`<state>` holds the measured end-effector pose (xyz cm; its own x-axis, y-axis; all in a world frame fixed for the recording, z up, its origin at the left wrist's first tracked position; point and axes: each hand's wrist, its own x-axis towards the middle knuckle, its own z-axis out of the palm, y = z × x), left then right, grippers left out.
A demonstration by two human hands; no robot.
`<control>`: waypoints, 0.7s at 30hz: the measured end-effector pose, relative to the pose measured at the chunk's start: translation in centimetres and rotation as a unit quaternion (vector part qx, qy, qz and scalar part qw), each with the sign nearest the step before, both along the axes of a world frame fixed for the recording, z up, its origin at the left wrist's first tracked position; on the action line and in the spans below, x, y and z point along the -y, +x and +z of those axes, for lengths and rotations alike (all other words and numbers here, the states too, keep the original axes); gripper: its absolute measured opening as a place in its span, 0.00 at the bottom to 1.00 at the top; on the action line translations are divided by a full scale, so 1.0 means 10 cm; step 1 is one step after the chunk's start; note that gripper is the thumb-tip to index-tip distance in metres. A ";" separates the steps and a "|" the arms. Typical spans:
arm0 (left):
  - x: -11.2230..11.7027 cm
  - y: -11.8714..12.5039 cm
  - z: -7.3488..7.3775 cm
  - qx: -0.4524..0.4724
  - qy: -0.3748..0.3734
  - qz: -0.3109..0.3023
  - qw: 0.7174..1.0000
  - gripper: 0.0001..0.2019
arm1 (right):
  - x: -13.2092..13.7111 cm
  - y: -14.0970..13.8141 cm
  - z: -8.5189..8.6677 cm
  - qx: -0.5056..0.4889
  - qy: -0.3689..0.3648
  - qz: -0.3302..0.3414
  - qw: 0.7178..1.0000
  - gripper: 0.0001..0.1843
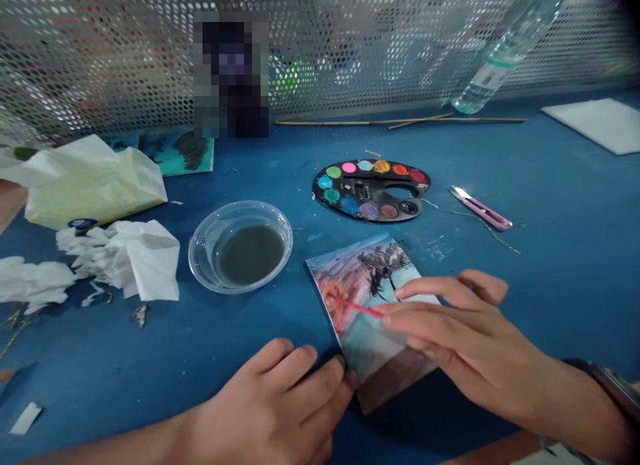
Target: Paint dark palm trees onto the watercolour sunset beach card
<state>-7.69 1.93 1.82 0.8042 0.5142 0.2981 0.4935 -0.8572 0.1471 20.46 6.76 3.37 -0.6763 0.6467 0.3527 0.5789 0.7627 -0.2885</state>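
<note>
L hand (pixel 270 402) was placed at the lower-left edge of the card, fingers curled against it; whether the card was gripped or only pressed could not be told. R hand (pixel 460 338) was held over the card, fingers & thumb closed on a thin red paintbrush (pixel 360 308), w/ its tip at the pink-orange sky of a small painted card (pixel 373 318) showing a dark tree. Card was laid on a blue tabletop (pixel 550 305) between both hands, partly under R fingers.

Nearby were set a black plastic watercolour palette (pixel 373 190) w/ round colour pans, a clear plastic bowl (pixel 240 246) of murky grey water & pink-handled snips (pixel 480 207). Crumpled tissues (pixel 120 258) & a tissue pack (pixel 90 182) were heaped to the left; a dark-blue oval label (pixel 83 223) by the pack was too small to read. A plastic water bottle (pixel 505 48) was tilted by a perforated metal sheet (pixel 100 52) at the back.
</note>
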 end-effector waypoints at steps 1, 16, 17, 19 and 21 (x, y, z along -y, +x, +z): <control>0.01 0.00 0.00 -0.004 -0.004 0.000 1.000 0.15 | 0.01 -0.01 0.00 0.002 0.004 -0.010 1.000 0.14; 0.05 0.01 -0.01 0.030 0.002 0.010 1.000 0.16 | 0.08 0.18 -0.06 0.008 0.048 -0.051 0.998 0.14; 0.05 0.01 -0.02 0.032 0.003 0.012 0.999 0.15 | 0.10 0.21 -0.07 0.004 0.049 -0.055 0.997 0.14; 0.04 0.02 -0.02 0.034 0.007 0.015 0.999 0.16 | 0.15 0.29 -0.08 -0.026 0.057 -0.089 0.994 0.14; 0.04 0.03 -0.01 0.036 0.015 0.016 0.999 0.16 | 0.24 0.39 -0.11 -0.072 0.055 -0.175 0.980 0.16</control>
<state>-7.38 1.49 1.68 0.7635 0.5300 0.3691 0.5103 -0.8453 0.1581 24.37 4.35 2.28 -0.3579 0.7832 0.5084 0.7695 0.5558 -0.3145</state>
